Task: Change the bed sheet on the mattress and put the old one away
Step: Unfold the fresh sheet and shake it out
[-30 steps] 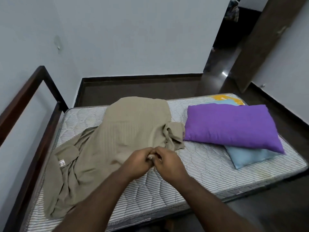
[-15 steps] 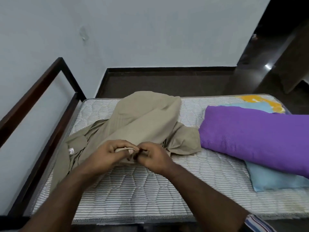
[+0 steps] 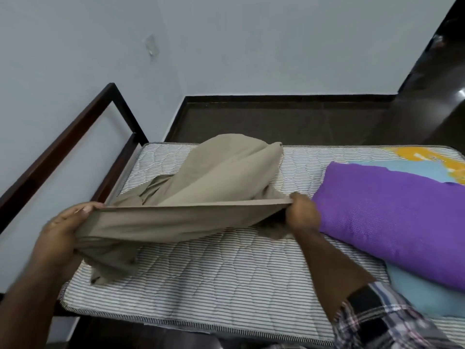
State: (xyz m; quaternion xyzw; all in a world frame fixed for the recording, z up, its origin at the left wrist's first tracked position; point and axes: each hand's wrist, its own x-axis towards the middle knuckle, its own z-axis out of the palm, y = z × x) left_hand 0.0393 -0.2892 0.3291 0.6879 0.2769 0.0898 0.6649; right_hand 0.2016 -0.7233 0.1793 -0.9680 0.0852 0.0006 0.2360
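Sheet (image 3: 216, 172), beige and crumpled, lies on the bare striped mattress (image 3: 226, 278), heaped toward the far edge with one hem lifted clear of the surface. Left hand (image 3: 60, 230) grips one end of that hem, fingers curled around a bunch of cloth and thumb laid along the top edge. Right hand (image 3: 303, 212) is closed in a fist around the other end, just beside the purple pillow (image 3: 392, 222). Between the two hands the hem runs taut and nearly level, while the cloth beneath it sags in a loose fold, its lower corner touching the mattress near the left side. The remaining bulk of the sheet rises in a rounded mound behind the stretched edge. The purple pillow rests on a light blue pillow (image 3: 425, 295) at the right end of the mattress; an orange and blue printed cloth (image 3: 427, 162) shows behind them. A dark wooden bed frame (image 3: 65, 147) stands along the left side against the pale wall (image 3: 226, 46). A plaid sleeve (image 3: 377, 321) covers the right upper arm at the lower right corner. Dark floor (image 3: 289, 119) lies beyond the far edge of the mattress.
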